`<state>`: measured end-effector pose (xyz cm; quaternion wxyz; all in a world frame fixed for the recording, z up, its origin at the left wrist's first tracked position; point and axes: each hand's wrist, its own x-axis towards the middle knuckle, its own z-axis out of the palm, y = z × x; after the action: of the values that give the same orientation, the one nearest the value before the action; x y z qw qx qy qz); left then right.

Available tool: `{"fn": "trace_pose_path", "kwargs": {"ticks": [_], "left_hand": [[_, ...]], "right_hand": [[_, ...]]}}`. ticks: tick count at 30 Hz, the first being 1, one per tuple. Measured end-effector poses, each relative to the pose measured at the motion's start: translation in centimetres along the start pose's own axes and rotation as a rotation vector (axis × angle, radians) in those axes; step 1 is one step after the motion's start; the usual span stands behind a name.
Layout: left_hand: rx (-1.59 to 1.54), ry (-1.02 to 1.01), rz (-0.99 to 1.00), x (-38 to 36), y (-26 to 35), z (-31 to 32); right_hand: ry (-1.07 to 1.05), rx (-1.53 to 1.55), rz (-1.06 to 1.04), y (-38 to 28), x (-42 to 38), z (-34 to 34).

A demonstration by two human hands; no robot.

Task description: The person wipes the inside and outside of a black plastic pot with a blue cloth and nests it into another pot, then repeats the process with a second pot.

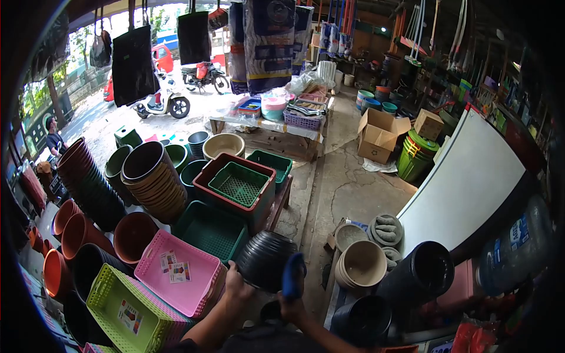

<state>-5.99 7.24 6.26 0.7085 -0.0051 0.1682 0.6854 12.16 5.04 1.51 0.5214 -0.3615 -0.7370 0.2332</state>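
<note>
Black plastic pot (265, 259) gripped by left hand (235, 285); right hand (292, 300) clenches blue brush (293, 275).
Pot looks light, stiff; hold rim at 7 o'clock.

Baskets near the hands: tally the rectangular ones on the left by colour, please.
Pink basket: 1
Lime basket: 1
Green baskets: 3
Red basket, under a green one: 1
Total: 6
Left hand touches the black pot; right hand holds a blue thing.
</note>
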Motion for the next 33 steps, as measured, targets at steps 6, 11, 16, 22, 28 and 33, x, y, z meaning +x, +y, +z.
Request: {"fn": "trace_pose_path", "kwargs": {"ticks": [6, 11, 16, 22, 28, 33], "left_hand": [[0.627, 0.443, 0.078, -0.8, -1.5, 2.1], [0.880, 0.002, 0.001, -2.1, -2.0, 1.5], [1.219, -0.244, -0.188, -2.8, -1.1, 1.9], [0.778, -0.019, -0.238, -2.8, -1.9, -0.1], [0.196, -0.036, -0.347, -1.9, -4.9, 2.8], [0.453, 0.207, -0.206, -0.8, -9.6, 1.1]], "right_hand": [[-0.543, -0.541, -0.307, -3.7, 5.5, -2.1], [-0.732, -0.489, -0.199, -4.9, 9.6, -4.5], [-0.703, -0.236, 0.298, -1.8, 12.9, -7.5], [-0.206, 1.089, 1.154, 8.2, 6.0, -10.7], [0.327, 0.944, 0.686, 6.3, -1.2, -7.6], [0.162, -0.305, 0.196, -5.5, 4.0, -7.8]]}}
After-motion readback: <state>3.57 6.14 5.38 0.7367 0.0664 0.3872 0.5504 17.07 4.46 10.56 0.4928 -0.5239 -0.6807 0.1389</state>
